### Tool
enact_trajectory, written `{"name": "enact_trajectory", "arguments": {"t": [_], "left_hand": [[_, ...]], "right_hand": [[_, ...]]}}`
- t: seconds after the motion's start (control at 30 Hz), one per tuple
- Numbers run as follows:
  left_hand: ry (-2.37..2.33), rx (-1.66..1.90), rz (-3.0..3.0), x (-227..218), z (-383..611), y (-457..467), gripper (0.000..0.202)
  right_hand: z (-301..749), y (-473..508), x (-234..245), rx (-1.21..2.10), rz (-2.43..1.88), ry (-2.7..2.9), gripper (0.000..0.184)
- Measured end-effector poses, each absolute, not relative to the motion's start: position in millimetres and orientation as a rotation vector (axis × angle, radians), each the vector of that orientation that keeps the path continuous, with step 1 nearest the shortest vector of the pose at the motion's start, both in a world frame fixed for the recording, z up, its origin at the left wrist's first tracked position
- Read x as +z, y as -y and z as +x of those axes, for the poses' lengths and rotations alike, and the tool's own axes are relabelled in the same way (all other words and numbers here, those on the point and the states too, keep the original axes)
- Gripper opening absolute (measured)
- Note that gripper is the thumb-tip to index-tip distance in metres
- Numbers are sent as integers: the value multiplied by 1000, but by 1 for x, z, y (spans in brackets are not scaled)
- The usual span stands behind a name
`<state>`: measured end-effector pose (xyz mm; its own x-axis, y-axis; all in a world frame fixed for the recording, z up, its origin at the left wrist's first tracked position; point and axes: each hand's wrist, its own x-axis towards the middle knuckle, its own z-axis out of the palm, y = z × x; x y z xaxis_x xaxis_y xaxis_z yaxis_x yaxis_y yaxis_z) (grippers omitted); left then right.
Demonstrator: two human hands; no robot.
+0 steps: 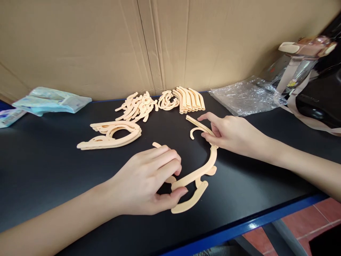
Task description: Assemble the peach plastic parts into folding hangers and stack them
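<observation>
Well to the left of the hanger (198,172), at the table's far edge, lie a small packet (10,117) and a larger pale-blue packet (54,101). Nearer the hanger, on its left and farther from the person, folded cream hangers (124,140) sit in a stack. Just left of the hanger is the left hand (151,177); its thumb and fingers are clamped on the hanger's near end, and a cream tip shows beyond the knuckles. Beyond the hanger, from left to right, are a loose heap of cream pieces (137,106), a cluster of curved hooks (167,100) and a neat row of curved arms (188,99). The hanger itself is over the dark table (234,185), between the hands, bent into a curve. At its upper right, the right hand (226,131) has thumb and curled fingers closed on it, the forefinger stretched out apart. Farther right of the hanger lie a clear plastic bag (237,97), a bottle (301,67) with a strap, and a black thing (322,96).
</observation>
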<state>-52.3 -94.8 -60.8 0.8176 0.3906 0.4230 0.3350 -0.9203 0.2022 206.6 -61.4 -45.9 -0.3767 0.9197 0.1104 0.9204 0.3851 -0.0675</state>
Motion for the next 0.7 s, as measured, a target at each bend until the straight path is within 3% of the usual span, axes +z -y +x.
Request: {"name": "enact_trajectory", "arguments": {"t": [0.17, 0.5, 0.7], "left_hand": [[-779, 652, 2882, -61, -53, 95, 21], [-1279, 584, 2822, -63, -52, 89, 74], [-1166, 579, 2836, -63, -52, 90, 68]], "right_hand": [[206, 59, -48, 127, -1593, 2462, 41], [204, 61, -47, 201, -1523, 2439, 37], [203, 61, -46, 264, -1467, 2465, 28]]}}
